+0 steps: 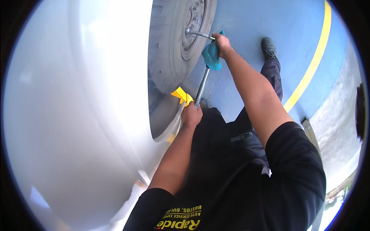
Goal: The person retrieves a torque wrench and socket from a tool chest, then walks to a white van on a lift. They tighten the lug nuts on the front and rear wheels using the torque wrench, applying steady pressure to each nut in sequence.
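Observation:
A long metal socket wrench runs from near my body up to a wheel. Its extension reaches across to a nut near the wheel's hub, and the socket sits there. My right hand is closed round the wrench's head end, where a teal cloth is wrapped and hangs down. Fingers curled, my left hand grips the lower end of the handle. Just above that hand, a yellow block shows against the bottom of the tyre; its exact kind is unclear.
A white vehicle body fills the left side, its wheel arch curving round the tyre. The blue floor carries a yellow line on the right. My shoe stands right of the wheel.

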A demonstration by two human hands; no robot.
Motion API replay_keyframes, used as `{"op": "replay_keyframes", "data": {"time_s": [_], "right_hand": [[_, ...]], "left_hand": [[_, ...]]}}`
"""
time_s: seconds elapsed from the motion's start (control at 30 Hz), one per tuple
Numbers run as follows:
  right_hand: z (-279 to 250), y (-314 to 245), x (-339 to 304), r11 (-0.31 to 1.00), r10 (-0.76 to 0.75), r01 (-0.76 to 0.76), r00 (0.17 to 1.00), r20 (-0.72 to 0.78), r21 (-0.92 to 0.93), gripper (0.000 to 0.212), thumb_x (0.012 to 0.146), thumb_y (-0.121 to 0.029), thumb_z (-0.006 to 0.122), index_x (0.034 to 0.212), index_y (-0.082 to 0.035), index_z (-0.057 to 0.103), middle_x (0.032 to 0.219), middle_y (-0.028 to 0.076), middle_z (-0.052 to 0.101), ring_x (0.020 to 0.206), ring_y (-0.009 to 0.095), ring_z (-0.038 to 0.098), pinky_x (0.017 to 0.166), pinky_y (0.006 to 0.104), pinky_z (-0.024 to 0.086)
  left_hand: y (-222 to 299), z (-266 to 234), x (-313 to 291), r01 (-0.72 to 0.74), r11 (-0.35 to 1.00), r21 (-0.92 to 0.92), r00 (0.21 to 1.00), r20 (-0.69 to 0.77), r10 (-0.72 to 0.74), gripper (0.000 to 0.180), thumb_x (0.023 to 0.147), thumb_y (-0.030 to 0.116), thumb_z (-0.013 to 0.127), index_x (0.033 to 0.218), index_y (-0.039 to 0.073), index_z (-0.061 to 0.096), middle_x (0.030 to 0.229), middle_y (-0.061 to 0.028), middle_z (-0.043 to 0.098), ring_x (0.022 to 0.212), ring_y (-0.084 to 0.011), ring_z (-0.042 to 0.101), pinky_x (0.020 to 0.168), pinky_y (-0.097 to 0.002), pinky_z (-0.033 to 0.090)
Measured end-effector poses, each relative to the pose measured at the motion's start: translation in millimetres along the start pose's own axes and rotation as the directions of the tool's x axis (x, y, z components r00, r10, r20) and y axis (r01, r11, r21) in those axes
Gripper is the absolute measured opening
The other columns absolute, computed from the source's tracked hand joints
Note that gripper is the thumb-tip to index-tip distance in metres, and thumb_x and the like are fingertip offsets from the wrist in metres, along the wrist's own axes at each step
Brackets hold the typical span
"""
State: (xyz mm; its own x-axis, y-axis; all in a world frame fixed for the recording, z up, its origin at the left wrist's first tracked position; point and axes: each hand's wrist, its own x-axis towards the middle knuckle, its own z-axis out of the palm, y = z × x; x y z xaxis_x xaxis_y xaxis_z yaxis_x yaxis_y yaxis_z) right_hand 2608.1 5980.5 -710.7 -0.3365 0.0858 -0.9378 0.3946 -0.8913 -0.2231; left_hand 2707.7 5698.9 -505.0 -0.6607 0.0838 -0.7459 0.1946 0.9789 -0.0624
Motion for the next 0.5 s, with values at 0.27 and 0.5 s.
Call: {"op": "replay_keyframes", "data": {"time_s": [0.27, 0.5], "right_hand": [[3, 1, -4, 0.997, -0.071, 0.071, 0.997, -0.022, 0.010, 0.064, 0.090, -0.030, 0.069, 0.142, 0.001, 0.048, 0.141, 0.026, 0.055, 0.128, 0.044, 0.055, 0.108, 0.0627, 0.041], [1, 23, -7, 0.979, -0.201, 0.200, 0.980, -0.015, -0.051, 0.073, 0.089, -0.030, 0.069, 0.147, 0.005, 0.043, 0.147, 0.026, 0.051, 0.136, 0.044, 0.049, 0.108, 0.0660, 0.040]], "left_hand": [[-17, 33, 13, -0.091, 0.996, 0.016, 0.988, -0.127, 0.092, 0.040, 0.098, 0.040, 0.061, 0.101, 0.001, 0.066, 0.090, -0.0276, 0.072, 0.087, -0.0490, 0.070, 0.078, -0.0572, 0.057], [-11, 20, -12, -0.033, 0.999, 0.011, 0.998, -0.057, 0.033, 0.037, 0.097, 0.037, 0.063, 0.103, 0.001, 0.066, 0.094, -0.0299, 0.072, 0.092, -0.0505, 0.069, 0.082, -0.0583, 0.055]]}}
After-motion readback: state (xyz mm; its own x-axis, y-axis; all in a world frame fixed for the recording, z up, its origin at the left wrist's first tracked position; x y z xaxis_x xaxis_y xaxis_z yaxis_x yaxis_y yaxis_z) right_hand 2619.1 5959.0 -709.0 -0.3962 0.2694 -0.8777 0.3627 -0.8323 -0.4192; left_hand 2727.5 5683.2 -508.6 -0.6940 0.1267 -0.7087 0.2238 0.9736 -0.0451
